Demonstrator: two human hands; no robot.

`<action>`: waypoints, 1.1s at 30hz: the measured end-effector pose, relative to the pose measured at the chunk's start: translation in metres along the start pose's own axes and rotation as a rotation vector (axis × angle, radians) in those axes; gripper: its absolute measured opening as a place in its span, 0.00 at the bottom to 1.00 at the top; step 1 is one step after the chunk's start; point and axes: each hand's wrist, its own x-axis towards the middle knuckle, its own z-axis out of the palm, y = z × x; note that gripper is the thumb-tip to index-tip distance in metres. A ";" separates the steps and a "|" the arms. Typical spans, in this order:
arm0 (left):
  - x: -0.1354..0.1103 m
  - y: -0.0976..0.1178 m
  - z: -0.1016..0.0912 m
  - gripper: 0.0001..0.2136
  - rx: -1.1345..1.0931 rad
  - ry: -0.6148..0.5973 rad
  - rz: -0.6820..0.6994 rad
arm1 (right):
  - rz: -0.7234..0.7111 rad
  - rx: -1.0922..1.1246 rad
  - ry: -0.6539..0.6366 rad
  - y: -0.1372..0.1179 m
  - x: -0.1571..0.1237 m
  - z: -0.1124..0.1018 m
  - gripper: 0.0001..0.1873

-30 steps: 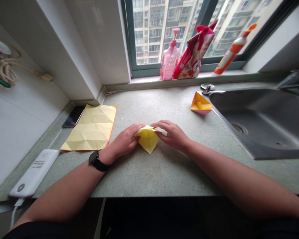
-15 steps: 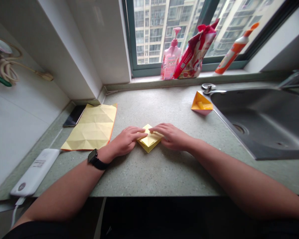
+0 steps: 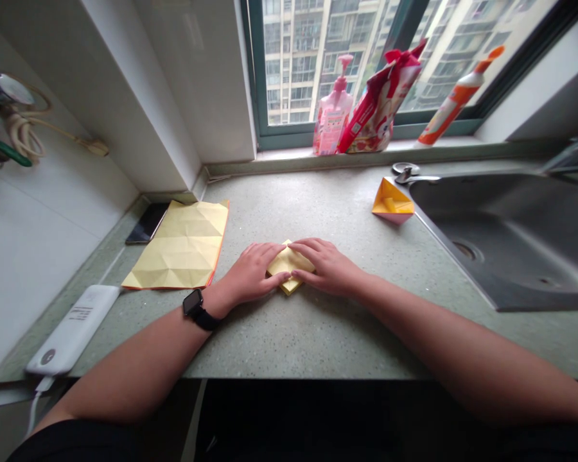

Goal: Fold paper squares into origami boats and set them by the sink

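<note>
Yellow origami fold (image 3: 289, 262) flat on counter (image 3: 298, 340), betw. L hand (image 3: 253, 273) & R hand (image 3: 325, 266); grips pressing it, unclenched.

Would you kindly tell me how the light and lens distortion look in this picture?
In the head view, the window is bright yet the towers stay readable; the wide lens bends the counter edge; the left hand and right hand look fairly sharp.
</note>
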 end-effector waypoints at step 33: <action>-0.001 -0.002 0.012 0.33 0.223 -0.184 0.103 | 0.033 -0.233 -0.145 0.007 0.008 0.021 0.47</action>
